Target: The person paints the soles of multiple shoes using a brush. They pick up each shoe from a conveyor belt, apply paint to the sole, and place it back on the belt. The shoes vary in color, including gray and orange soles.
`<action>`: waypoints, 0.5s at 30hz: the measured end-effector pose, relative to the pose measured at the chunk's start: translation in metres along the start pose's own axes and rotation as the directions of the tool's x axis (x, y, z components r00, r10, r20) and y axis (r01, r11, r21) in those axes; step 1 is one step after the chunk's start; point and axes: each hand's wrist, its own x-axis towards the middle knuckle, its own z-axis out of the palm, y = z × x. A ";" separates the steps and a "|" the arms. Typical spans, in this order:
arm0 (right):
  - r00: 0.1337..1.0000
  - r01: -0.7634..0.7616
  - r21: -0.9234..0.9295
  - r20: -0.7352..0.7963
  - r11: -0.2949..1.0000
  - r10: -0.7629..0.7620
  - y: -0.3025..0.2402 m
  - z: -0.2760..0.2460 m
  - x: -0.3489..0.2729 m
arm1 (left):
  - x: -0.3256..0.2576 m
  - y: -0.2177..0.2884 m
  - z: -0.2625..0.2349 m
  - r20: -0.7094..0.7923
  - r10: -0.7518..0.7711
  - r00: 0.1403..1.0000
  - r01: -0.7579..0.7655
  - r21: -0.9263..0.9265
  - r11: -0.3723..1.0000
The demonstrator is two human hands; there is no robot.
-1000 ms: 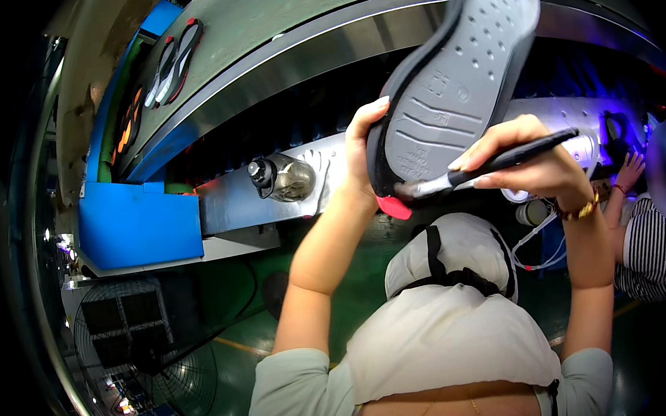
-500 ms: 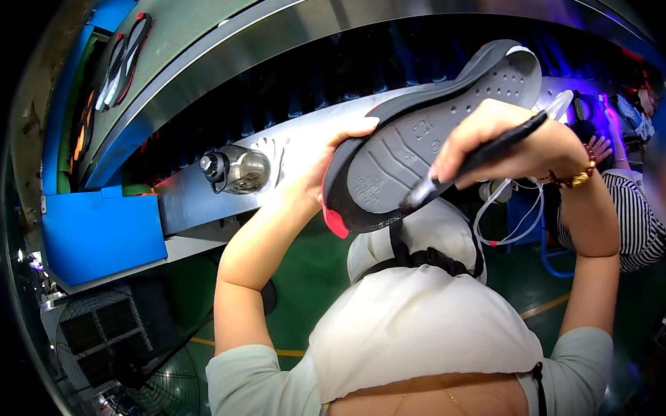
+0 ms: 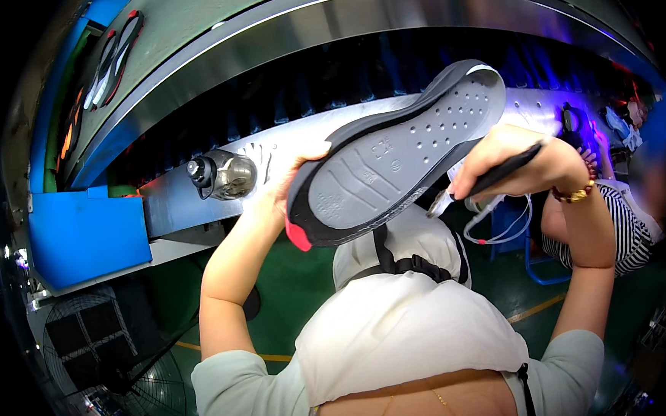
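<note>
A grey rubber shoe sole with a dark rim and a red heel tip (image 3: 395, 158) is held up in front of the metal conveyor ledge (image 3: 195, 197), tread side facing the camera. Small round holes and shallow grooves are seen across its surface. Its heel end is gripped by the left hand (image 3: 289, 182). A black pen-like tool (image 3: 498, 172) is clasped in the right hand (image 3: 525, 162), just beside the sole's edge.

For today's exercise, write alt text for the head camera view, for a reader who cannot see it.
A person's left hand holds up a grey shoe sole, underside showing, while the right hand grips a black pen-like tool at its edge. Behind are a metal conveyor ledge with a clear bottle, and a blue bin to the left.
</note>
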 end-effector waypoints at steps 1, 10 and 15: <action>0.991 0.116 0.097 -0.078 0.989 -0.109 -0.004 -0.002 -0.003 | -0.007 0.003 0.002 -0.019 0.030 0.999 -0.029 0.017 0.999; 0.723 0.200 0.474 -0.662 0.857 0.198 -0.025 0.028 0.010 | 0.082 -0.021 -0.033 0.359 0.589 0.724 -0.477 -0.355 0.804; 0.666 0.255 0.724 -0.612 0.641 0.426 0.056 0.061 0.032 | 0.128 -0.048 -0.033 0.457 0.280 0.844 -0.138 -0.320 0.937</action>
